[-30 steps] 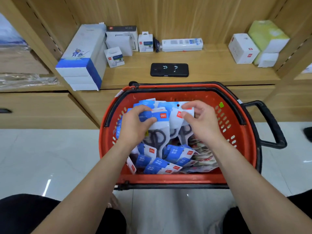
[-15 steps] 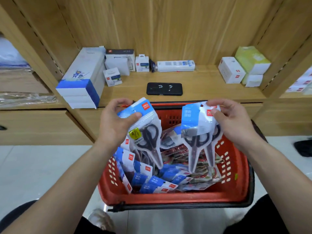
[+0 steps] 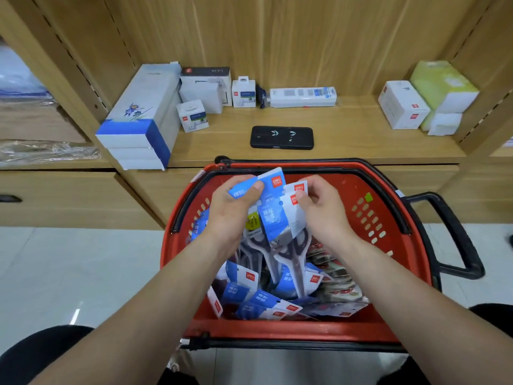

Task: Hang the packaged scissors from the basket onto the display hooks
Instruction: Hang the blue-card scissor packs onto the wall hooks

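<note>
Packaged scissors (image 3: 273, 218) hang in a bunch between both hands over the far half of the red basket (image 3: 333, 333). Their blue-and-white header cards point up, and the dark handles and pale blades hang down towards the basket's contents. The left hand (image 3: 236, 209) pinches the blue header cards, with the thumb pressed across the front and the fingers curled behind. The right hand (image 3: 319, 215) pinches the corner of a white header card with a red logo between thumb and curled fingers. The two hands are close together, and the packs they hold overlap. How many packs each hand holds is hard to tell. More packs of the same kind (image 3: 261, 301) lie loose in a heap on the basket's floor, mixed on the right side with other flat packets (image 3: 338, 276) whose print is too blurred to read. The basket has a black rim and a black handle (image 3: 455, 232) sticking out to the right, and it stands on a pale tiled floor (image 3: 69, 259) against a wooden shelf unit. On the shelf (image 3: 347, 129) just beyond the basket lies a flat black device (image 3: 281, 137). A stack of white-and-blue boxes (image 3: 138, 126) sits at the left, several small white boxes (image 3: 244, 91) and a long white package (image 3: 302, 97) stand along the back, and a white box (image 3: 402, 104) sits beside a yellow-green one (image 3: 444, 84) at the right.
</note>
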The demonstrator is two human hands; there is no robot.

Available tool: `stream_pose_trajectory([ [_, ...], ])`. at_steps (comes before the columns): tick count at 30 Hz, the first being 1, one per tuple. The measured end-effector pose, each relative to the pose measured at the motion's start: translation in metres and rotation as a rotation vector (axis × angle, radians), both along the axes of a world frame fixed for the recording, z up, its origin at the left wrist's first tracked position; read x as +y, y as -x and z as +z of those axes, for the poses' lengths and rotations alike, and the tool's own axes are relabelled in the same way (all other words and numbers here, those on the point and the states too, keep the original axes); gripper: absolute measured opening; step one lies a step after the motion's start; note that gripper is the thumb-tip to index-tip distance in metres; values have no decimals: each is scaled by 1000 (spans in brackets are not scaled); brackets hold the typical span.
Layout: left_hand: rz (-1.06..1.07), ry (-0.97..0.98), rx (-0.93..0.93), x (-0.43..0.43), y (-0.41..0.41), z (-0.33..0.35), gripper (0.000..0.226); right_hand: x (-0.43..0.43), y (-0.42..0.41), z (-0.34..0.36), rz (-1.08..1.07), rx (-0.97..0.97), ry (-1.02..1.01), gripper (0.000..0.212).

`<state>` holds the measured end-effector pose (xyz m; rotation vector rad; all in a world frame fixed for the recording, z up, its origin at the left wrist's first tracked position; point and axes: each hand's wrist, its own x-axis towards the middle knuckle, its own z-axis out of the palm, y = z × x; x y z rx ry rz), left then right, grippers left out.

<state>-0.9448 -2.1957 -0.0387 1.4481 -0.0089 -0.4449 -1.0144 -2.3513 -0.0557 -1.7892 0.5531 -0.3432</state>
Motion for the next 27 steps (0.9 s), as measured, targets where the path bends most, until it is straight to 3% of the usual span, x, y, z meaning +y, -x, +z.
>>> stream_pose_trajectory([
  [4,-52,-84,-69,-4,1,-17,9,11,-3,-13,0,40,-14,10],
  [5,-59,-108,-63,-5,2,-19,20,12,-4,-18,-14,48,-1,9],
  [8,-71,-173,22,-11,5,-22,80,11,-3,-25,-79,74,20,8],
  [9,-74,-181,34,-14,8,-20,83,9,-3,-25,-103,87,14,6],
  [16,-311,-234,11,-15,22,-46,57,-4,-1,-27,-271,84,44,8],
  [18,-348,-266,-43,-13,23,-56,65,-3,-2,-25,-289,83,7,6],
  [20,-341,-294,-106,-16,23,-61,68,-3,-2,-23,-307,62,-42,8],
  [23,-296,-288,-153,-18,22,-53,51,-6,-4,-15,-296,-5,-134,11],
  [27,-249,-197,-206,-17,13,-29,47,-13,-5,10,-168,-133,-286,8],
])
